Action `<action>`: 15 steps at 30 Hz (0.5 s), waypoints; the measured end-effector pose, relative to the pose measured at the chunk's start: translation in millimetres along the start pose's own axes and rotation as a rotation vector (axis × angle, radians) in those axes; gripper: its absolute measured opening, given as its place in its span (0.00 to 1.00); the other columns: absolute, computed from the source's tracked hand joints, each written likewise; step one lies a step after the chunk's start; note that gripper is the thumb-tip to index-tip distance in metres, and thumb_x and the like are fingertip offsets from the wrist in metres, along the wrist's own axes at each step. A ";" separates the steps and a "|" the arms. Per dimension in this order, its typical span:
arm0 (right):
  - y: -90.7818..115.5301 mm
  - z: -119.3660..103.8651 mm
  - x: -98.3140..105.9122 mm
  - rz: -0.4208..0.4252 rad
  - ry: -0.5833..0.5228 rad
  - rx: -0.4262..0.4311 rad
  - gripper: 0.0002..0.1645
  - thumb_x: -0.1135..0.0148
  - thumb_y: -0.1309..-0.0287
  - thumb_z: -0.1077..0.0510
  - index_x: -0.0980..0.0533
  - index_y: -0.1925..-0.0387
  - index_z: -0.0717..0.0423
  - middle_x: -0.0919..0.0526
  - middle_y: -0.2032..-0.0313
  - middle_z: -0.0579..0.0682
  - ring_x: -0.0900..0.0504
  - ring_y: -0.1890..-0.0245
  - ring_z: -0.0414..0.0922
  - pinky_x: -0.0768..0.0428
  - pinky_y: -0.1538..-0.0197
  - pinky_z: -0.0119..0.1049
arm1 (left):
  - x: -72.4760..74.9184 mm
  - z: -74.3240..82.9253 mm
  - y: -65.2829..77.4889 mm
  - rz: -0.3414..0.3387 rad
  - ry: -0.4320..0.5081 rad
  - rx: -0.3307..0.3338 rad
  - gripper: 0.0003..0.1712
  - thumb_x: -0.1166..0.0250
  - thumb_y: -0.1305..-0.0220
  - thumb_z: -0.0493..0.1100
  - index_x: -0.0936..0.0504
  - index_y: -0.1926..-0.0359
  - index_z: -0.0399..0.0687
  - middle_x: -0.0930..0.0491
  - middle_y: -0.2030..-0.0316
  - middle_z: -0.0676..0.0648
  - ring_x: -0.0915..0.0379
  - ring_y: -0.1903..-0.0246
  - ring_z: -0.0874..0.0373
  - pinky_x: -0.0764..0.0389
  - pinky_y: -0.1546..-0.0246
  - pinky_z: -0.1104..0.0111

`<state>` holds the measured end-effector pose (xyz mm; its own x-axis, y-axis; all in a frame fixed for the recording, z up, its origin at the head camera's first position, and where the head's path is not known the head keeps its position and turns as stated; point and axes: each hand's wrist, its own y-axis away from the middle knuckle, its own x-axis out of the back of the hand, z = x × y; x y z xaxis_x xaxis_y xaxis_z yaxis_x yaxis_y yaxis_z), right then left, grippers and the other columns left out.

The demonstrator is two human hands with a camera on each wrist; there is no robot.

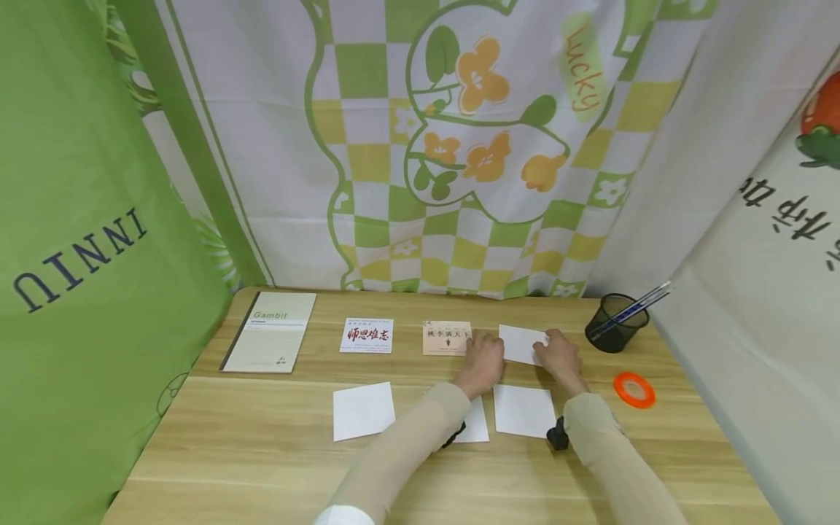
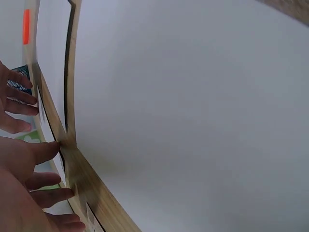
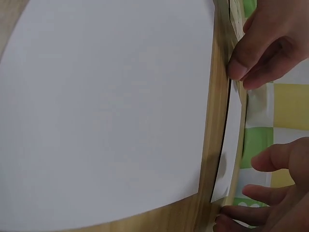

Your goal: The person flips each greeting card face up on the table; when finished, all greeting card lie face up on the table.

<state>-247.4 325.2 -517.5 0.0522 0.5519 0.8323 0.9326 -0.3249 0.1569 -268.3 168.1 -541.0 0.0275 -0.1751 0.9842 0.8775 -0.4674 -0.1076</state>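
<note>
A blank white card point(image 1: 520, 343) lies in the back row, between my two hands. At its left edge is my left hand point(image 1: 482, 362), whose thumb touches the table by the card edge in the right wrist view; its other fingers lie over the right side of a pink printed card point(image 1: 441, 339). My right hand point(image 1: 561, 357) touches the white card's right end with fingers spread and fairly straight. Nearer to me, a white card point(image 1: 523, 410) lies below the hands. A second white card point(image 1: 475, 424) is partly hidden by my left forearm.
Further left are a white card with red characters point(image 1: 366, 335), a blank white card point(image 1: 363, 412) and a notebook point(image 1: 270, 332). On the right stand a black mesh pen cup point(image 1: 615, 324) with pens and an orange tape roll point(image 1: 634, 390). Curtains border the table.
</note>
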 end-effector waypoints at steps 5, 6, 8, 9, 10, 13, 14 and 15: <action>0.3 -2.2 0.2 0.011 -0.021 -0.001 0.33 0.53 0.35 0.53 0.39 0.35 0.68 0.32 0.39 0.70 0.37 0.41 0.71 0.35 0.44 0.65 | -1.7 1.7 -2.7 0.014 0.004 -0.036 0.06 0.35 0.38 0.44 0.18 0.61 0.50 0.20 0.65 0.52 0.29 0.59 0.54 0.27 0.55 0.61; 0.2 -2.6 0.0 0.014 -0.029 0.001 0.33 0.53 0.35 0.53 0.39 0.35 0.68 0.32 0.39 0.70 0.36 0.41 0.71 0.35 0.44 0.65 | -1.9 1.9 -3.1 0.015 0.008 -0.038 0.06 0.36 0.38 0.43 0.18 0.60 0.49 0.19 0.64 0.51 0.29 0.58 0.54 0.27 0.55 0.61; 0.2 -3.2 -0.7 0.017 -0.043 0.006 0.32 0.52 0.35 0.52 0.38 0.35 0.68 0.32 0.39 0.69 0.35 0.41 0.70 0.34 0.44 0.65 | -2.2 2.4 -3.8 0.019 0.018 -0.044 0.06 0.36 0.38 0.41 0.18 0.60 0.49 0.18 0.63 0.51 0.29 0.57 0.53 0.27 0.56 0.61; 0.3 -3.4 -1.1 0.020 -0.047 0.011 0.32 0.53 0.35 0.53 0.38 0.35 0.68 0.32 0.39 0.69 0.35 0.41 0.70 0.33 0.44 0.65 | -2.5 2.6 -4.1 0.019 0.025 -0.048 0.06 0.37 0.39 0.39 0.18 0.59 0.49 0.18 0.62 0.51 0.28 0.56 0.52 0.27 0.55 0.60; 0.5 -3.6 -1.7 0.023 -0.055 0.011 0.32 0.52 0.35 0.53 0.38 0.35 0.68 0.32 0.39 0.69 0.35 0.41 0.70 0.33 0.44 0.64 | -2.7 2.8 -4.2 0.018 0.029 -0.054 0.07 0.36 0.39 0.39 0.18 0.60 0.49 0.18 0.62 0.51 0.28 0.56 0.52 0.26 0.54 0.60; 1.7 -3.0 -2.8 0.035 -0.063 0.019 0.32 0.52 0.35 0.54 0.38 0.36 0.68 0.31 0.39 0.70 0.34 0.41 0.69 0.33 0.44 0.63 | -3.5 3.8 -4.2 0.014 0.048 -0.062 0.07 0.36 0.41 0.37 0.18 0.60 0.49 0.18 0.61 0.50 0.28 0.54 0.50 0.26 0.51 0.57; 2.1 -2.7 -3.2 0.042 -0.070 0.021 0.31 0.52 0.36 0.54 0.38 0.36 0.69 0.31 0.40 0.71 0.34 0.41 0.69 0.32 0.43 0.63 | -3.9 4.2 -4.3 0.013 0.050 -0.062 0.07 0.35 0.41 0.37 0.18 0.61 0.49 0.18 0.61 0.50 0.28 0.53 0.50 0.26 0.50 0.57; 2.3 -2.2 -3.7 0.048 -0.076 0.021 0.31 0.51 0.36 0.54 0.37 0.36 0.69 0.31 0.40 0.71 0.33 0.41 0.69 0.32 0.43 0.62 | -4.3 4.6 -4.3 0.013 0.049 -0.062 0.07 0.35 0.41 0.37 0.18 0.60 0.49 0.18 0.60 0.50 0.27 0.53 0.50 0.26 0.49 0.56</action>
<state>-246.2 320.8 -519.0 0.1229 0.5934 0.7955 0.9358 -0.3363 0.1062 -270.0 174.9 -544.1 0.0136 -0.2225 0.9748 0.8457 -0.5177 -0.1300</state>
